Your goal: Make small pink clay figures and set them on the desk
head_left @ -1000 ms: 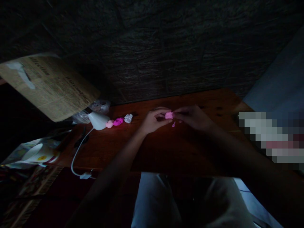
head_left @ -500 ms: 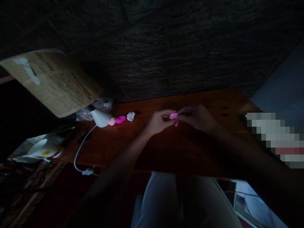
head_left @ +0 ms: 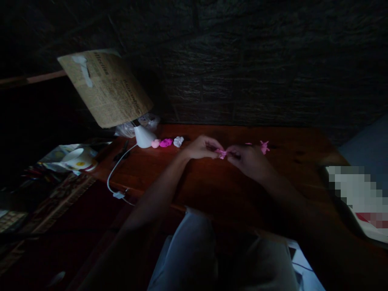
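Note:
Between my two hands, above the wooden table [head_left: 200,184], is a small piece of pink modelling clay [head_left: 222,153]. The fingertips of my left hand [head_left: 202,148] pinch its left side. My right hand [head_left: 247,159] grips its right side with thumb and fingers, which partly hide it. Just beyond my right hand lies a pink clay figure [head_left: 264,147] with several short points. To the left, in a row, are a light pink lump [head_left: 155,143], a magenta lump [head_left: 166,142] and a white lump [head_left: 178,141].
A lamp with a white base [head_left: 144,137] and a newsprint shade [head_left: 106,89] stands at the back left. Its cord [head_left: 109,178] drops over the front edge. A white cup [head_left: 79,159] is further left. A dark stone-patterned wall [head_left: 242,72] rises behind the table.
My view has shifted, so the lamp and lumps appear further right. The clay in my fingers looks thinner and more ragged. The pointed pink figure now shows past my right hand.

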`<state>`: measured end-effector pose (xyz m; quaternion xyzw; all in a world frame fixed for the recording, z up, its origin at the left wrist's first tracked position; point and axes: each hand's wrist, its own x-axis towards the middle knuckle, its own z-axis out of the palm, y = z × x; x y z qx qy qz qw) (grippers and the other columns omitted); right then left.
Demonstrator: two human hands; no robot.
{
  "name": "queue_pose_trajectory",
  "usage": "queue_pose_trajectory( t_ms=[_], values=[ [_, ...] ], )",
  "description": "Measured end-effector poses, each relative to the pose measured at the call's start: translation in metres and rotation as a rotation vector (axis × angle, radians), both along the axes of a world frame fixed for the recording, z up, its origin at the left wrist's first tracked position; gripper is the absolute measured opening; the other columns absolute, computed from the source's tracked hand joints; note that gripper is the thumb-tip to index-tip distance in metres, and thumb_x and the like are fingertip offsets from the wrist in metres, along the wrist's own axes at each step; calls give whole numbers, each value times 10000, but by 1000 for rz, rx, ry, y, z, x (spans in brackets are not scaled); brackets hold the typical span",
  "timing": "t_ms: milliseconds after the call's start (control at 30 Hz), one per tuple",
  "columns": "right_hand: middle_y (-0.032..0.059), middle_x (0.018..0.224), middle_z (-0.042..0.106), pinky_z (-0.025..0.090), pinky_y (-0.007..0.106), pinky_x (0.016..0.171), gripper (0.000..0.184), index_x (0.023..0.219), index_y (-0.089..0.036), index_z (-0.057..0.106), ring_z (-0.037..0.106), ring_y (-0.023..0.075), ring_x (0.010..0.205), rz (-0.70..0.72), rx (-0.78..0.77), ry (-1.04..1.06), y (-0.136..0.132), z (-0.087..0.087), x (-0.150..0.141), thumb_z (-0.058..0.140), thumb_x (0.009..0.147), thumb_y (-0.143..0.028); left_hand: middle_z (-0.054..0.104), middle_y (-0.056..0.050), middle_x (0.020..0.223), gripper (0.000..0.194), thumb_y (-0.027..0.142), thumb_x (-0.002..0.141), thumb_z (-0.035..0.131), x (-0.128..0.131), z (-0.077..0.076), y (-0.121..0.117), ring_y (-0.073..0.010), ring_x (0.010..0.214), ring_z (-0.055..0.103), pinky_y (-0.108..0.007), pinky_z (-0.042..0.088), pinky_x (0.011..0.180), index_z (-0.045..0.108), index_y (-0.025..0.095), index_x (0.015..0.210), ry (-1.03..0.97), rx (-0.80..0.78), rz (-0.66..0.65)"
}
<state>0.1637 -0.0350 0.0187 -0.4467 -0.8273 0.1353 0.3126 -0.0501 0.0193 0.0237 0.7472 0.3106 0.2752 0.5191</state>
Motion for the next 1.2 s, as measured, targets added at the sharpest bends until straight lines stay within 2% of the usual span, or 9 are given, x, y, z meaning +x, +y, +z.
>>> queue_pose_trajectory(
  t_ms=[167, 267, 333, 467, 633, 700, 800, 967, 1200],
  values=[
    [78, 865, 816, 536, 334, 724, 187, 900, -204, 778, 760, 234, 771, -52, 8, 18, 1, -1, 3, 614, 853, -128, 758, -47, 729, 236, 229, 607, 841, -10, 4, 0, -95, 602, 642, -209, 499, 586, 756, 117, 796, -15, -184, 20],
    [68, 844, 815, 570, 360, 758, 178, 880, -216, 776, 770, 246, 773, -201, 5, 137, 5, -3, 15, 629, 818, -138, 730, -56, 663, 231, 313, 657, 809, -20, 2, 1, -107, 586, 641, -212, 473, 552, 694, 114, 678, -109, -255, 181],
    [64, 877, 816, 586, 368, 762, 175, 909, -215, 780, 772, 244, 781, -175, -20, 241, 5, -5, 20, 639, 813, -176, 758, -73, 758, 244, 316, 677, 815, -25, -1, 3, -118, 666, 675, -207, 469, 572, 721, 110, 766, -146, -229, 253],
    [73, 873, 802, 594, 386, 751, 318, 1127, -199, 774, 753, 226, 732, -78, -75, 375, 3, -6, 10, 562, 921, -317, 784, -100, 922, 348, 304, 686, 844, -27, -11, 12, -162, 826, 717, -257, 517, 687, 758, 121, 970, -92, -121, 263],
    [74, 769, 772, 582, 376, 683, 432, 1106, -178, 783, 704, 213, 644, -28, -162, 385, 2, -5, 1, 567, 939, -513, 772, -83, 917, 195, 231, 743, 801, -30, -28, 26, -169, 874, 704, -328, 523, 883, 764, 116, 896, 84, 150, 302],
    [67, 733, 765, 580, 368, 665, 510, 1126, -175, 781, 694, 211, 634, -59, -213, 434, 2, -5, 5, 598, 908, -598, 773, -85, 936, 179, 239, 781, 774, -33, -30, 30, -175, 889, 704, -336, 526, 892, 766, 118, 913, 146, 194, 288],
    [77, 852, 793, 582, 355, 683, 514, 1065, -201, 805, 703, 206, 696, -123, -296, 525, 3, -5, 13, 715, 812, -638, 778, -92, 1020, 215, 238, 813, 752, -34, -27, 32, -181, 930, 708, -350, 536, 915, 756, 129, 998, 209, 269, 284],
    [75, 995, 795, 570, 346, 706, 556, 1017, -230, 817, 703, 195, 761, -103, -399, 655, 6, -6, 14, 818, 680, -672, 751, -125, 1191, 270, 264, 852, 741, -16, -19, 19, -219, 1128, 679, -403, 498, 1040, 736, 152, 1098, 177, 587, 365],
    [53, 915, 779, 534, 337, 696, 505, 1048, -239, 814, 667, 170, 704, 32, -488, 631, 5, -7, 12, 800, 735, -635, 768, -111, 1125, 289, 176, 866, 701, 23, -21, -3, -177, 1029, 716, -300, 542, 932, 716, 139, 1152, -9, 631, 146]
  ],
)
